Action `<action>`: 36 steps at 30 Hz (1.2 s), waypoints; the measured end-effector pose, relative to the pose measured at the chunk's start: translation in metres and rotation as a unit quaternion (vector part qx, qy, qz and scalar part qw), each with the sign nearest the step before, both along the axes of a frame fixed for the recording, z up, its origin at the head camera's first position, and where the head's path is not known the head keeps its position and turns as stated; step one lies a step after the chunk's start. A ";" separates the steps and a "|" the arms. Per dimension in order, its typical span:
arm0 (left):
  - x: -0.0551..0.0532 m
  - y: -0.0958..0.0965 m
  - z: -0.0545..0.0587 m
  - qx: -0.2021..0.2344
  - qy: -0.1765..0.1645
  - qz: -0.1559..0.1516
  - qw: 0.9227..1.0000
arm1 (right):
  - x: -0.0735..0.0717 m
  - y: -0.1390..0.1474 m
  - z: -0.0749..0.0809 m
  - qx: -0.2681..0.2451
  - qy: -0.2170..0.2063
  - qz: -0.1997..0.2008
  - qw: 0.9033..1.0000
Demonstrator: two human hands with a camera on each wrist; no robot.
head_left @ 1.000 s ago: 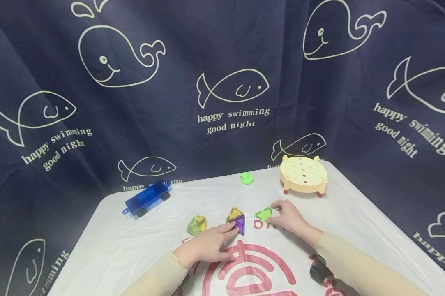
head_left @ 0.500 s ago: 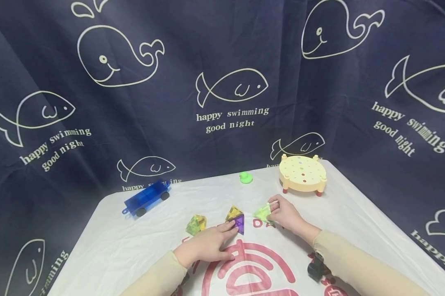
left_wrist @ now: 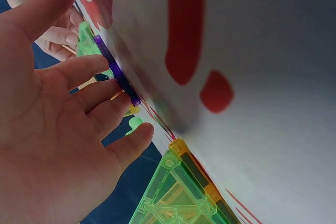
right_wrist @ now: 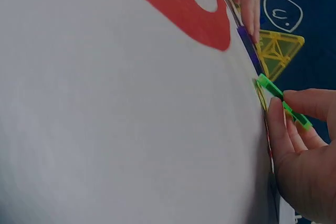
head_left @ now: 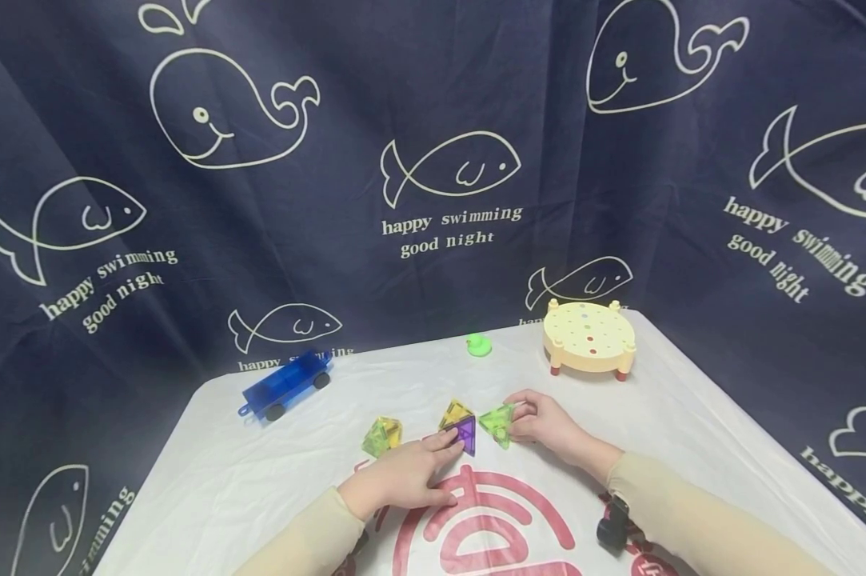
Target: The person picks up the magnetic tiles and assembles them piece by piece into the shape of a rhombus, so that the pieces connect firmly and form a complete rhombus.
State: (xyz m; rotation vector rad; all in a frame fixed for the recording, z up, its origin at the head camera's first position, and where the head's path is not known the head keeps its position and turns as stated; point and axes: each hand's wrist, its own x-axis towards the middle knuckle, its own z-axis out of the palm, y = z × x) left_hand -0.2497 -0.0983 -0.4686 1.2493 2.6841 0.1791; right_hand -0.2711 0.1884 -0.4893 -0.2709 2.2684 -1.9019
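Observation:
My right hand (head_left: 548, 424) pinches a translucent green triangular magnetic tile (head_left: 496, 422) just to the right of a purple triangular tile (head_left: 467, 437). In the right wrist view, the thumb and fingers hold the green tile (right_wrist: 271, 87) tilted, one corner close to the purple tile (right_wrist: 249, 49). My left hand (head_left: 404, 476) rests its fingertips on the purple tile, fingers extended and slightly bent. A yellow triangular tile (head_left: 456, 413) stands behind the purple one. Beside the left little finger is a green-and-yellow tile piece (left_wrist: 173, 192), also visible in the head view.
A blue toy wagon (head_left: 289, 386) with black wheels stands at the back left. A small green toy duck (head_left: 479, 346) sits at the back edge. The round cream pegboard stand (head_left: 589, 336) is at the back right. Dark printed curtain (head_left: 447, 96) surrounds the white-covered table (head_left: 209, 472).
My right hand has tilted the green tile up, turned it and brought it left, closer to the purple tile. The left hand has stayed in place.

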 end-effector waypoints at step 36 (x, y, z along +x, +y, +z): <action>-0.001 0.000 0.001 0.000 0.001 -0.003 1.000 | -0.005 -0.031 0.000 -0.024 -0.016 0.040 0.999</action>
